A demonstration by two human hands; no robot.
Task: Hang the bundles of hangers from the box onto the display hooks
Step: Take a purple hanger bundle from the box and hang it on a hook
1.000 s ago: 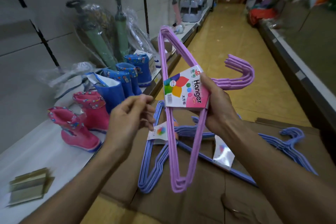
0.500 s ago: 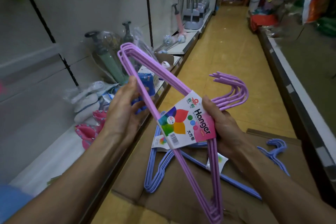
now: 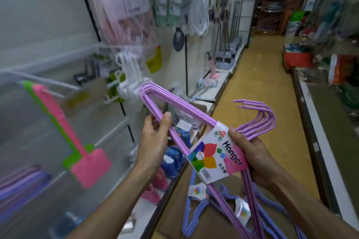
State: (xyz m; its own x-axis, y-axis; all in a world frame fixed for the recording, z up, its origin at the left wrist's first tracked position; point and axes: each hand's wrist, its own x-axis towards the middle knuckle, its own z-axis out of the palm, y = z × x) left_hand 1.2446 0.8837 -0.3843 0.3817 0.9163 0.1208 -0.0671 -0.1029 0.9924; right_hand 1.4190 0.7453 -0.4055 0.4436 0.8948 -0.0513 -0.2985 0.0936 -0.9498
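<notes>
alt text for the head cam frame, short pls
Both hands, left hand and right hand, hold a purple hanger bundle with a "Hanger" label in a shop aisle. Blue hanger bundles lie on cardboard below.

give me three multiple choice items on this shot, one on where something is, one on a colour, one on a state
1. Where do the blue hanger bundles lie?
A. on the cardboard box below the hands
B. on a wall hook
C. in the left hand

2. What colour is the hanger bundle being held?
A. green
B. purple
C. white

3. How is the held bundle gripped?
A. by the left hand only
B. by the right hand only
C. by both hands

Answers:
1. A: they rest flat on the brown cardboard under the held bundle.
2. B: its bars and hooks are all light purple.
3. C: the left hand pinches a bar near the shoulder corner, and the right hand holds it by the "Hanger" label, just below the hooks.
</notes>
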